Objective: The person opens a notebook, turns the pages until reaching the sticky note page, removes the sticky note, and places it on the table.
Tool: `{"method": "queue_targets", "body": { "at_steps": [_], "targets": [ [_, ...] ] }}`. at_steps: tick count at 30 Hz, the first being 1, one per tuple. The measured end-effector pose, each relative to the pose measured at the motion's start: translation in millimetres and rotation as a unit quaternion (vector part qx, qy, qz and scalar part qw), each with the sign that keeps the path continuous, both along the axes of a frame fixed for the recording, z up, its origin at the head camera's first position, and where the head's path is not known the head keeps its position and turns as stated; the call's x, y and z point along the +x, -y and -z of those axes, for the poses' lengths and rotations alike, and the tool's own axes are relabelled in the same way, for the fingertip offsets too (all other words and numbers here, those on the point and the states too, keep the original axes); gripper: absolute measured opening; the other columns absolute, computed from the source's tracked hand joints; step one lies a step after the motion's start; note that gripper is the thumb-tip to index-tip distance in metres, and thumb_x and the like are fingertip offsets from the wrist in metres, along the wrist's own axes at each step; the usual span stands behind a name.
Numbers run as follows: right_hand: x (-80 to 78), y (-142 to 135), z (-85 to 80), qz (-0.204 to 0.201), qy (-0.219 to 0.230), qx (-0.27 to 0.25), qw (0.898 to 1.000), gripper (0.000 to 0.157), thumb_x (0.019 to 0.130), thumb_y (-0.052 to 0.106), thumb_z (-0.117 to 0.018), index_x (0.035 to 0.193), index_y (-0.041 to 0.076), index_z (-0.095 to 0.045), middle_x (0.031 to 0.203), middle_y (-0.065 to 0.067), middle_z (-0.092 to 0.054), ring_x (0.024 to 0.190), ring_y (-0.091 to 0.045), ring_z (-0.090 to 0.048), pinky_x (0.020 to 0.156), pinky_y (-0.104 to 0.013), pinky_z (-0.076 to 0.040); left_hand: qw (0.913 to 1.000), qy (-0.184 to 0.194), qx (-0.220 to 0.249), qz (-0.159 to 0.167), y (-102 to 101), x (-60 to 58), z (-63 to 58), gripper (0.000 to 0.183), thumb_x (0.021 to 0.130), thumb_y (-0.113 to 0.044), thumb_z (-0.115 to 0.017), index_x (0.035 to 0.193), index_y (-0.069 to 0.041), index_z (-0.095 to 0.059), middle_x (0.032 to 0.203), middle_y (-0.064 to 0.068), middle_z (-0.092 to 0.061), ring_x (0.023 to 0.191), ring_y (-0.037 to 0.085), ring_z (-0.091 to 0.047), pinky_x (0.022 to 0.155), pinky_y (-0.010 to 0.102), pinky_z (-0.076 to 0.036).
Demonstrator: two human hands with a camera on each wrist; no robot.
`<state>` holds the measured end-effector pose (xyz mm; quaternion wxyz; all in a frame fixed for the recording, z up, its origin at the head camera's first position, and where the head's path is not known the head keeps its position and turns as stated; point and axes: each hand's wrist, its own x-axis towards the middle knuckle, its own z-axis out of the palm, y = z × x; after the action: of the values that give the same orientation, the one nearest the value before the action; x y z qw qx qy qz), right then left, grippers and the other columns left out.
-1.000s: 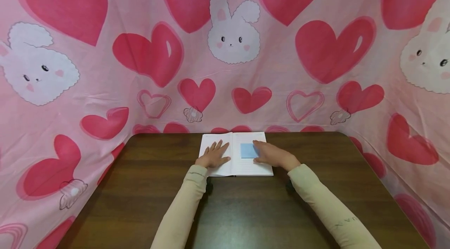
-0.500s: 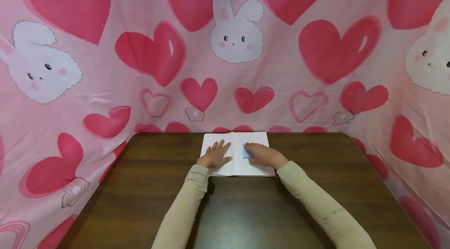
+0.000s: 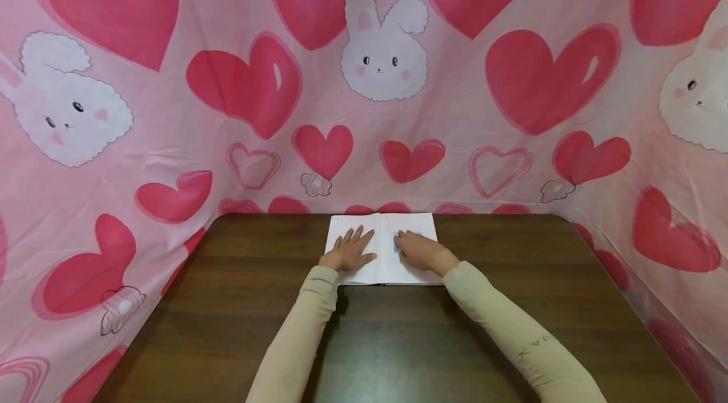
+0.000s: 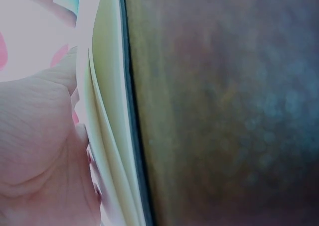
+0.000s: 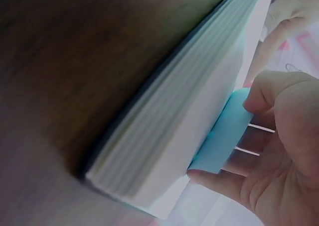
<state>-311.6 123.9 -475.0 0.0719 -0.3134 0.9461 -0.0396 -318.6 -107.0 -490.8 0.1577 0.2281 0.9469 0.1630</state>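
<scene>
An open notebook (image 3: pixel 392 273) with lined white pages lies at the table's far edge. My left hand (image 3: pixel 349 250) rests flat on its left page with fingers spread. On the right page is a blue sticky note (image 3: pixel 396 243), mostly covered by my right hand (image 3: pixel 425 252) in the head view. Seen from the right wrist, the note (image 5: pixel 222 134) stands up from the page between my thumb and curled fingers, with the thumb on its edge. The left wrist view shows part of the left hand (image 4: pixel 37 146) beside the notebook's page edges and dark cover.
The notebook lies on a dark brown wooden table (image 3: pixel 375 346) with rounded far corners. A pink cloth (image 3: pixel 375 119) printed with hearts and rabbits hangs behind the table and on both sides. A small black device (image 3: pixel 342 299) sits under the left wrist.
My right hand has moved left over the sticky note, covering more of it, and its fingers have curled in. The left hand stays in place on the left page.
</scene>
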Motion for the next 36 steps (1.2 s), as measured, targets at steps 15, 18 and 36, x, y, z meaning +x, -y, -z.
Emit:
{"method": "queue_targets", "body": {
  "at_steps": [15,18,36],
  "targets": [
    [-2.0,-9.3,0.2,-0.001,-0.021,-0.054,0.998,0.026,0.103,0.005,-0.053,0.125,-0.004,-0.064,0.127,-0.024,-0.065,0.114,-0.040,-0.063,0.104,-0.051,-0.048,1.0000,0.000,-0.006,-0.003,-1.8,0.3,-1.6,0.069,0.107,-0.045,-0.046,0.164,-0.018,-0.020,0.171,0.014,-0.009,0.157,0.040,-0.007,0.123,0.060,-0.010],
    [-2.7,-10.3,2.0,0.002,-0.031,-0.068,0.997,0.026,0.103,0.005,-0.053,0.123,-0.004,-0.066,0.119,-0.023,-0.068,0.107,-0.039,-0.065,0.099,-0.051,-0.050,1.0000,0.002,-0.005,-0.004,-1.7,-1.4,0.2,0.068,0.107,-0.043,-0.046,0.164,-0.017,-0.020,0.171,0.014,-0.008,0.157,0.040,-0.006,0.123,0.060,-0.009],
    [-9.9,-19.9,0.8,0.046,0.021,-0.200,0.979,0.032,0.103,0.005,-0.050,0.128,-0.007,-0.066,0.127,-0.023,-0.068,0.121,-0.039,-0.062,0.105,-0.054,-0.047,0.9999,0.004,-0.010,-0.003,-0.6,-6.4,10.7,0.069,0.108,-0.044,-0.043,0.165,-0.018,-0.015,0.172,0.013,-0.003,0.157,0.040,-0.002,0.124,0.060,-0.005]
  ]
}}
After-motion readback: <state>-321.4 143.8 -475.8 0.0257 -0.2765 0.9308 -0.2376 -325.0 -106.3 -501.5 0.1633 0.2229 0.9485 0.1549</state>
